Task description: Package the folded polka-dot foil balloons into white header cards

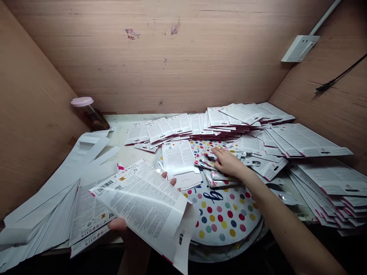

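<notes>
We've got the left hand (119,229) up under a big printed card (140,202), with its fingertips (169,176) showing past the card's edge, so that hand is clearly holding the sheet, tilted up above the front of the bench (120,152). It looks like thin, light card: stiff enough to keep its shape, but it'll bow easily, so we'd take it by the long edges rather than the middle.

The right hand (229,162) sits spread out on a small pile of shiny foil packets (213,170), fingers (218,151) splayed, and we can't tell if it's actually gripping anything. Those packets look light and slippery, so a pinch seems safer than a flat press. Under them lies a round polka-dot foil sheet (220,217). Stacks of printed cards (177,126) fan out behind, white paper strips (86,160) lie to the left, and a pink-lidded jar (88,112) stands in the back corner.
</notes>
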The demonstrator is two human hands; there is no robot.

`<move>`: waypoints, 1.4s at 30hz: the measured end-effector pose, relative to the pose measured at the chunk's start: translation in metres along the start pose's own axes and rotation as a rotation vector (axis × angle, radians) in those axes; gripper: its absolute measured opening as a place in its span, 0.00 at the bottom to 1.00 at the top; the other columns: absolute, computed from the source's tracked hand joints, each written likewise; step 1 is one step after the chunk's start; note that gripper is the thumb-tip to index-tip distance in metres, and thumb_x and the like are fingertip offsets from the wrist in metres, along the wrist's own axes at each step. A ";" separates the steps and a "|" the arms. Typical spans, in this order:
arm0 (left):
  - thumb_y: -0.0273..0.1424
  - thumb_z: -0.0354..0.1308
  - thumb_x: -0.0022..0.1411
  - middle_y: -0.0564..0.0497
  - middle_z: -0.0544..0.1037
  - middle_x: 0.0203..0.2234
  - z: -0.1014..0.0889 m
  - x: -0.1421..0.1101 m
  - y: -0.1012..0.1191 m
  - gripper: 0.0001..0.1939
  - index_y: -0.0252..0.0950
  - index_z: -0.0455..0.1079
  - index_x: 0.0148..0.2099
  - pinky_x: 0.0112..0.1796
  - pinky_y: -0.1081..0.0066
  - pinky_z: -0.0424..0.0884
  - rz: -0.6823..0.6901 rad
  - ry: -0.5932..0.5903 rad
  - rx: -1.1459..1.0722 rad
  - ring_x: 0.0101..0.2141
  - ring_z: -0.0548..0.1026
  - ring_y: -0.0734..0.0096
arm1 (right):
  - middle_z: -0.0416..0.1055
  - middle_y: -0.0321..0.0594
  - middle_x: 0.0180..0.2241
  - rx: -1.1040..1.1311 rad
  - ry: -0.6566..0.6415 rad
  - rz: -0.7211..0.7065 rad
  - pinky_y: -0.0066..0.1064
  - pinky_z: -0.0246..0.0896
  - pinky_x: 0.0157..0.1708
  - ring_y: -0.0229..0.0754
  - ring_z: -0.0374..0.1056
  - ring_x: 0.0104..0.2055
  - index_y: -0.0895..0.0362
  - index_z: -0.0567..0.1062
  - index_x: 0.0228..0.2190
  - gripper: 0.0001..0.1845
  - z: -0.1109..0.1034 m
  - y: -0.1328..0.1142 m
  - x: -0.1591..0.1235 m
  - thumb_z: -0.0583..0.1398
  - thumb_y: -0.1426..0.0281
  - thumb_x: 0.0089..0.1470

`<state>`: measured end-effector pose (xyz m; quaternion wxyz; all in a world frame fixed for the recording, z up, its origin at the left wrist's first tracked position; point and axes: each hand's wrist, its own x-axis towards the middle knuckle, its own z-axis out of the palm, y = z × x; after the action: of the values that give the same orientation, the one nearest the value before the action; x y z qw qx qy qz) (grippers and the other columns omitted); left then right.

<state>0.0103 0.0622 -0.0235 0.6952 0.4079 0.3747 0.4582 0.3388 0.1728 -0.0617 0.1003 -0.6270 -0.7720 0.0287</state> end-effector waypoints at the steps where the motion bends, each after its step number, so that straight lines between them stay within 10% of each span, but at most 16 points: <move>1: 0.65 0.54 0.47 0.44 0.69 0.57 0.002 -0.001 0.000 0.46 0.48 0.59 0.64 0.53 0.49 0.65 0.009 -0.027 -0.120 0.61 0.61 0.45 | 0.64 0.59 0.59 -0.017 0.001 0.006 0.48 0.57 0.60 0.58 0.61 0.61 0.68 0.66 0.58 0.30 0.003 0.000 0.002 0.55 0.76 0.52; 7: 0.75 0.38 0.40 0.37 0.67 0.59 0.005 0.010 -0.012 0.62 0.38 0.55 0.66 0.57 0.43 0.60 0.027 -0.102 -0.483 0.61 0.61 0.38 | 0.57 0.56 0.63 -0.061 0.174 -0.068 0.51 0.53 0.63 0.56 0.52 0.66 0.68 0.59 0.62 0.31 -0.012 -0.030 -0.037 0.45 0.82 0.57; 11: 0.72 0.31 0.49 0.38 0.71 0.55 0.003 0.020 -0.019 0.55 0.40 0.55 0.66 0.55 0.45 0.63 0.057 0.024 -0.442 0.60 0.63 0.42 | 0.53 0.51 0.65 -0.105 0.333 -0.280 0.49 0.55 0.63 0.52 0.48 0.68 0.61 0.48 0.67 0.35 -0.010 -0.048 -0.081 0.45 0.82 0.59; 18: 0.70 0.22 0.50 0.40 0.74 0.53 0.009 0.019 -0.024 0.54 0.42 0.55 0.66 0.49 0.48 0.70 0.020 0.130 -0.185 0.56 0.68 0.42 | 0.59 0.50 0.63 -0.157 0.052 -0.179 0.53 0.63 0.57 0.58 0.57 0.64 0.62 0.64 0.60 0.29 0.019 -0.029 -0.095 0.50 0.76 0.57; 24: 0.67 0.16 0.51 0.42 0.74 0.52 0.011 0.024 -0.016 0.53 0.44 0.46 0.69 0.49 0.50 0.70 0.072 0.237 -0.038 0.53 0.71 0.47 | 0.58 0.43 0.63 0.169 0.342 -0.349 0.50 0.60 0.60 0.51 0.55 0.65 0.53 0.51 0.66 0.34 -0.054 -0.073 -0.131 0.48 0.76 0.60; 27: 0.69 0.17 0.50 0.41 0.75 0.50 0.012 0.025 -0.015 0.56 0.42 0.50 0.68 0.49 0.47 0.69 0.063 0.247 -0.035 0.54 0.70 0.45 | 0.62 0.42 0.61 0.199 0.229 -0.580 0.40 0.65 0.57 0.48 0.59 0.63 0.54 0.48 0.67 0.34 -0.077 -0.110 -0.155 0.47 0.76 0.62; 42: 0.70 0.38 0.51 0.42 0.64 0.62 0.019 0.014 -0.032 0.54 0.41 0.50 0.69 0.60 0.41 0.53 0.109 -0.061 -0.572 0.64 0.55 0.38 | 0.74 0.65 0.47 -0.207 0.320 -0.325 0.40 0.76 0.38 0.57 0.75 0.46 0.74 0.75 0.47 0.26 -0.023 -0.193 -0.149 0.47 0.86 0.50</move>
<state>0.0425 0.0633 -0.0477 0.7673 0.2286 0.1869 0.5693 0.1865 -0.0154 -0.0245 0.1597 -0.4981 -0.8358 -0.1668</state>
